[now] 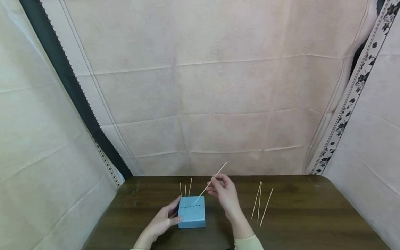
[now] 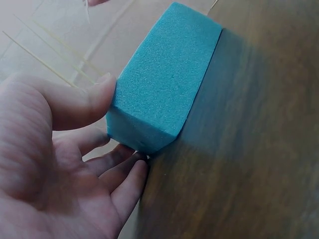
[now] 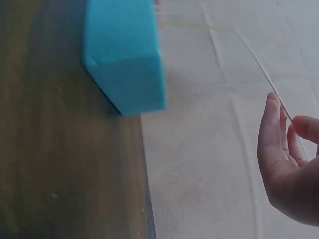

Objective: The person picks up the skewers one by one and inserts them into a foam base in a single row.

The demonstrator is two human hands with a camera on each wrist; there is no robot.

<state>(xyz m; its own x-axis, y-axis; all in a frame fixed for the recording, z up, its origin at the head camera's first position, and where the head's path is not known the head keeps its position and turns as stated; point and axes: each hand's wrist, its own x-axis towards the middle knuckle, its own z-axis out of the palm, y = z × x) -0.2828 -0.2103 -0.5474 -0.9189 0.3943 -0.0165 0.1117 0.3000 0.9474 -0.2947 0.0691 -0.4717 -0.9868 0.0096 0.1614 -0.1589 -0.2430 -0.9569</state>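
Observation:
A light blue foam block [image 1: 192, 218] stands on the table, with a row of small dark marks across its top. My left hand [image 1: 163, 219] grips its left side; in the left wrist view the thumb [image 2: 92, 102] presses one edge and the fingers curl beneath a corner of the foam block [image 2: 167, 69]. Three thin wooden sticks [image 1: 190, 187] stand up from the block's back left part. Between thumb and fingertips, my right hand [image 1: 227, 196] pinches another thin wooden stick [image 1: 221, 168]. This stick slants down to the left, its lower end overlapping the block's top near the marks.
Three loose wooden sticks [image 1: 264, 211] lie on the dark wooden table [image 1: 306, 215], right of my right forearm. Pale cloth [image 1: 218, 104] hangs behind the table and at both sides.

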